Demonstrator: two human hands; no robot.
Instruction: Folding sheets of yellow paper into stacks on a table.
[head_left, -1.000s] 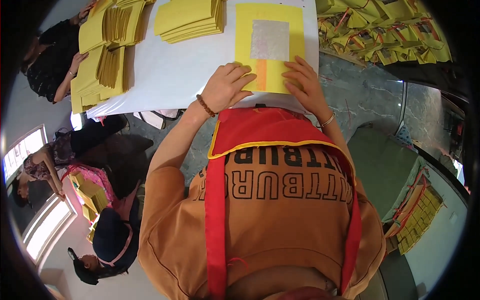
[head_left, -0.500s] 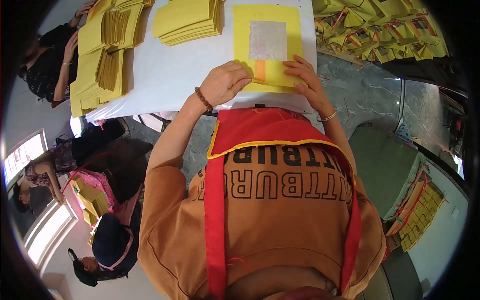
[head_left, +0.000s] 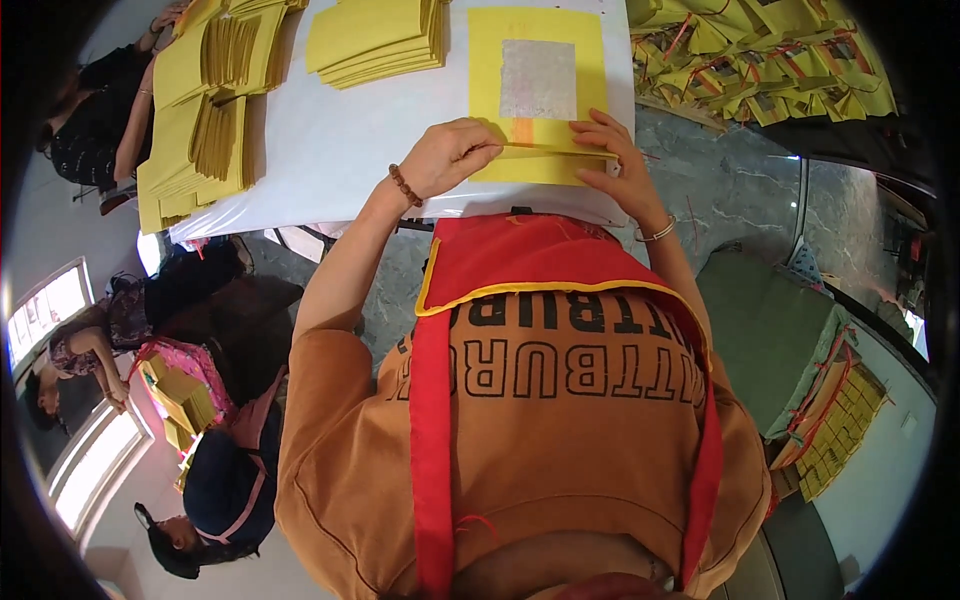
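A yellow paper sheet (head_left: 585,60) with a silvery-grey square (head_left: 538,80) and an orange strip below it lies on the white-covered table. Its near part is turned up into a narrow raised fold (head_left: 550,151). My left hand (head_left: 455,158) is closed at the left end of this fold, thumb and fingertips pinching the paper. At the right end is my right hand (head_left: 622,165), its fingers spread over the sheet and its thumb apart on the near side. The raised edge runs between that thumb and those fingers without a visible pinch.
Stacks of folded yellow paper (head_left: 380,40) lie left of the sheet, with more piles (head_left: 195,150) at the table's left end. Yellow paper bundles with red ties (head_left: 760,60) stand beyond the right edge. Several people are at the left; a green covered block (head_left: 760,335) is on the right.
The near fold of the yellow sheet now stands higher and farther from me. My right thumb has moved away from the fingers, toward the near edge; my left hand still pinches.
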